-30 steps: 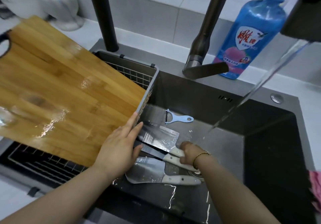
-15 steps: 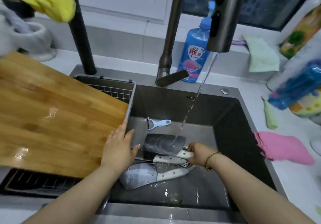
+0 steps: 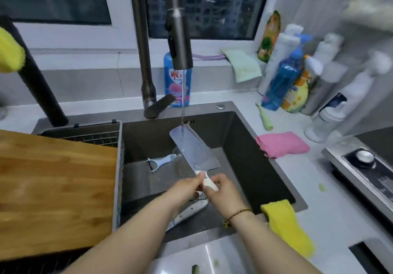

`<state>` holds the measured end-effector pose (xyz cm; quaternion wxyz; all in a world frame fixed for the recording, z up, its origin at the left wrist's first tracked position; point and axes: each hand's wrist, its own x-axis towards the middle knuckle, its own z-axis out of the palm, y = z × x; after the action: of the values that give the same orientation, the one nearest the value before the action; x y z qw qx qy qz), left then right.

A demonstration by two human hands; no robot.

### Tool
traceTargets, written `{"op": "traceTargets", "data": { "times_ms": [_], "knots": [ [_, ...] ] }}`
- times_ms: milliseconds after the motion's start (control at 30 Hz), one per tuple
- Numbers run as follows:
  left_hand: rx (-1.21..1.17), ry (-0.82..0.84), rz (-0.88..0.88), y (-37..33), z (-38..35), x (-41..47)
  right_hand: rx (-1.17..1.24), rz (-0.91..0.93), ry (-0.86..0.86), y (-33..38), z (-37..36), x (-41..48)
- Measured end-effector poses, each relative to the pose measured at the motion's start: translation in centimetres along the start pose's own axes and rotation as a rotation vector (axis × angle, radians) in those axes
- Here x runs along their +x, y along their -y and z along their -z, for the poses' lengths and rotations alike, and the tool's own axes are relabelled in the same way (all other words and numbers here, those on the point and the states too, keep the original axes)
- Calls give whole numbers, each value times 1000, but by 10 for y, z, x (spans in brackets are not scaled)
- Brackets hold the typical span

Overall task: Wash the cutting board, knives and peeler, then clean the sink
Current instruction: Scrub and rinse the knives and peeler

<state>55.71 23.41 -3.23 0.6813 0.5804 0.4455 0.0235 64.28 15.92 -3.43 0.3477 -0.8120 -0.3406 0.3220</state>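
both forearms reach in from the lower edge and meet over the middle of the sink (image 3: 244,146). the left hand (image 3: 187,188) comes in from the left, wrist fairly straight, its fingers curled round the white handle of the cleaver (image 3: 191,146), with the thumb lying along the top of the handle near the blade. the right hand (image 3: 223,191) comes in from the right with a dark beaded bracelet (image 3: 238,214) on the wrist; its fingers wrap the rear end of the same handle, just behind and touching the left hand. the two hands hold the cleaver clear of the sink floor, with the blade tilted up and away from the person. the water stream (image 3: 182,103) from the faucet head (image 3: 180,55) strikes the upper part of the blade's flat face.

the peeler (image 3: 161,161) lies on the sink floor, left of the blade and apart from it. a second knife (image 3: 191,210) with a white handle lies on the sink floor under the left forearm, its blade mostly hidden. the cutting board (image 3: 53,188) rests over the left side of the sink on the wire rack (image 3: 91,135), well apart from both hands. a yellow cloth (image 3: 287,227) hangs over the sink's front right corner onto the bench (image 3: 319,220), and a pink cloth (image 3: 280,144) lies beside the right rim.
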Motion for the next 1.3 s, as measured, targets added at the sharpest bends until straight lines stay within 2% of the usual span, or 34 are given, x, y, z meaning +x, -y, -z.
{"op": "traceTargets", "data": {
  "times_ms": [167,333,433,500,533,700,800,933,1100,1300],
  "knots": [
    [-261,-36,20,3,-22,6,46,-30,-48,-6,-4,-16],
    [-234,-98,12,-1,-26,9,11,17,-106,-10,14,-31],
    [-151,-115,16,4,-12,16,-119,34,-328,-33,45,-46],
    [-129,-89,5,6,-5,17,-287,-15,-489,-53,68,-60],
    [-128,-70,-4,8,-2,18,-368,-73,-516,-61,78,-67],
    [-180,17,-5,9,3,18,-507,-448,-261,-74,98,-86],
    [-194,32,-22,8,8,18,-527,-499,-198,-77,97,-86],
    [-148,65,-34,6,15,16,-427,-540,-150,-78,97,-79],
    [-166,57,-53,9,25,8,-260,-516,-166,-73,99,-74],
    [-229,21,-34,14,42,-2,-104,-295,-307,-43,91,-51]
  ]
}}
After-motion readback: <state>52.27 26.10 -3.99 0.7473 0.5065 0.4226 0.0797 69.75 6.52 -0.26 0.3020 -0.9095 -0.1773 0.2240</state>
